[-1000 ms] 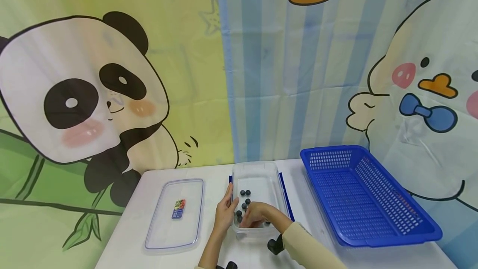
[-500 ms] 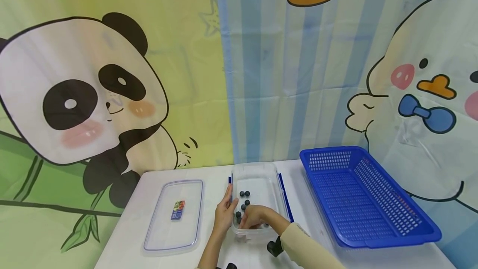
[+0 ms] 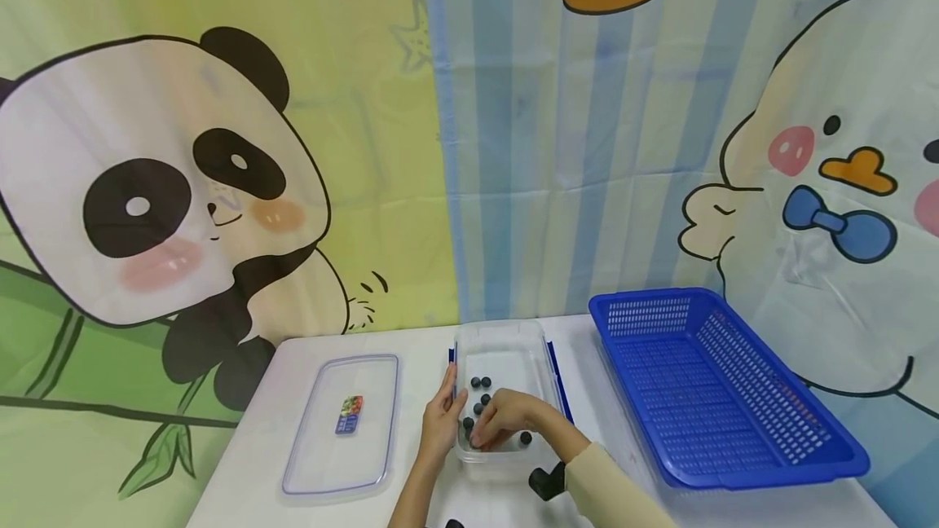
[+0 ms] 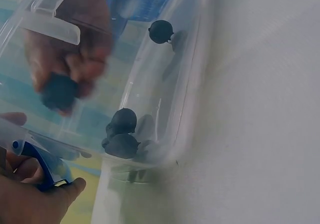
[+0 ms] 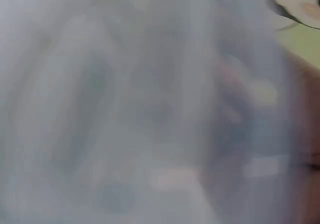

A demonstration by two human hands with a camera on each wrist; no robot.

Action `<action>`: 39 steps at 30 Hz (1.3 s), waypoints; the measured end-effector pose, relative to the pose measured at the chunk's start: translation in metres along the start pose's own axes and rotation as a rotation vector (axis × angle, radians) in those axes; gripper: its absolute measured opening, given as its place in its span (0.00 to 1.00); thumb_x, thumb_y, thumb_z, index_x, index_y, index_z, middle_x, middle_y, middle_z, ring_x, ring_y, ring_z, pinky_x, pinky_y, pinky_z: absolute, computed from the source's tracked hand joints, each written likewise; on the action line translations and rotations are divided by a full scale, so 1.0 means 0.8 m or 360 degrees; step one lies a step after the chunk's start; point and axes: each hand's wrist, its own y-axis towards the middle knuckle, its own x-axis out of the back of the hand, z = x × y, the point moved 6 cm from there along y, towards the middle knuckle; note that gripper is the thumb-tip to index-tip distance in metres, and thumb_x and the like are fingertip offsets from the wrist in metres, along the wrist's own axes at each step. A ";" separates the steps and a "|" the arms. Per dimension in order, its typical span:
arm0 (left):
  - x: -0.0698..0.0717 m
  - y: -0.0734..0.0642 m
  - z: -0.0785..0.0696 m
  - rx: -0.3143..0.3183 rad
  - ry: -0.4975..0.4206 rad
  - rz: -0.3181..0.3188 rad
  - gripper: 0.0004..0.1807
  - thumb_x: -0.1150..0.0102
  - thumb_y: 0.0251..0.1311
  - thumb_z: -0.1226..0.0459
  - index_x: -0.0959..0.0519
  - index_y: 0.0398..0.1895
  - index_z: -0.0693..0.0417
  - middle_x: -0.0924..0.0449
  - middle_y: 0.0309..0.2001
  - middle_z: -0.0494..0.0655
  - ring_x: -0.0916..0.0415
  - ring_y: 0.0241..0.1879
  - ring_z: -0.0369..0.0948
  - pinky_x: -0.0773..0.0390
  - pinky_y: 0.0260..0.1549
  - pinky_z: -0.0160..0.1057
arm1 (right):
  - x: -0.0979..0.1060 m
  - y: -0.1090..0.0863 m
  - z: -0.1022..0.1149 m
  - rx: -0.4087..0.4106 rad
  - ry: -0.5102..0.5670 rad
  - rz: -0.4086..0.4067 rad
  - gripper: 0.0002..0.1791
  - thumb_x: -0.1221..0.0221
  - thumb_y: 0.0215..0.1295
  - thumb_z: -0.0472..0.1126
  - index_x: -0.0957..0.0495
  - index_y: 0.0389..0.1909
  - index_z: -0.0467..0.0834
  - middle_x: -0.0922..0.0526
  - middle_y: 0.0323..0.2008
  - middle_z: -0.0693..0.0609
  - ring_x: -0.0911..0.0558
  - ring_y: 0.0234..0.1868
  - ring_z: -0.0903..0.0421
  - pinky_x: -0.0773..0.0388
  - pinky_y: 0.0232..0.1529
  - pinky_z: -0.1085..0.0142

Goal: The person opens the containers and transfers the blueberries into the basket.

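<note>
A clear plastic box [image 3: 517, 365] with blue side latches [image 3: 559, 377] stands on the white table. My left hand [image 3: 440, 424] holds its left side, fingers along the outer wall and thumb over the rim; in the left wrist view it is beside a blue latch [image 4: 42, 166]. My right hand [image 3: 504, 418] reaches into the near end, fingers bent downward. Seen through the wall, it pinches a dark round berry, like a blueberry [image 4: 59, 91]. Several similar berries [image 3: 480, 382] lie along the box's left side, and one [image 3: 526, 437] lies right of the hand. The right wrist view is badly blurred.
Left of the box, a clear lid [image 3: 315, 451] with a coloured label [image 3: 349, 414] lies flat on the table. A large blue plastic basket [image 3: 704, 398] sits at the right. A patterned curtain [image 3: 396, 186] hangs behind the table.
My right hand has lifted slightly and shifted within the near end of the box, so the berry to its right shows in full. The left hand keeps its place on the box's side.
</note>
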 end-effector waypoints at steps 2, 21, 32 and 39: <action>0.000 -0.002 -0.011 -0.0026 -0.0013 -0.0002 0.28 0.49 0.65 0.66 0.42 0.66 0.65 0.48 0.69 0.56 0.53 0.68 0.50 0.49 0.64 0.37 | 0.018 -0.013 0.012 0.0072 0.0131 0.0000 0.07 0.35 0.52 0.32 0.17 0.31 0.32 0.16 0.26 0.43 0.16 0.28 0.50 0.17 0.35 0.56; 0.006 -0.012 -0.046 -0.0022 0.0095 -0.0049 0.25 0.54 0.67 0.68 0.41 0.64 0.69 0.47 0.68 0.59 0.51 0.67 0.52 0.48 0.63 0.40 | 0.296 -0.178 -0.125 -0.0021 0.0401 -0.0682 0.21 0.48 0.65 0.30 0.35 0.55 0.20 0.22 0.47 0.33 0.22 0.49 0.41 0.26 0.53 0.51; 0.007 -0.002 -0.001 -0.0022 0.0052 -0.0073 0.26 0.52 0.67 0.64 0.40 0.66 0.62 0.46 0.68 0.52 0.52 0.68 0.49 0.49 0.63 0.37 | 0.296 -0.192 -0.201 -0.0351 0.0749 -0.0655 0.14 0.48 0.62 0.25 0.28 0.46 0.20 0.17 0.35 0.39 0.17 0.39 0.45 0.22 0.48 0.55; 0.001 -0.002 0.009 0.0018 0.0043 -0.0077 0.27 0.51 0.67 0.62 0.40 0.67 0.58 0.46 0.69 0.46 0.52 0.68 0.43 0.49 0.64 0.35 | 0.291 -0.195 -0.215 -0.0520 0.0581 -0.0809 0.12 0.46 0.61 0.24 0.26 0.44 0.21 0.17 0.33 0.38 0.17 0.37 0.44 0.19 0.43 0.57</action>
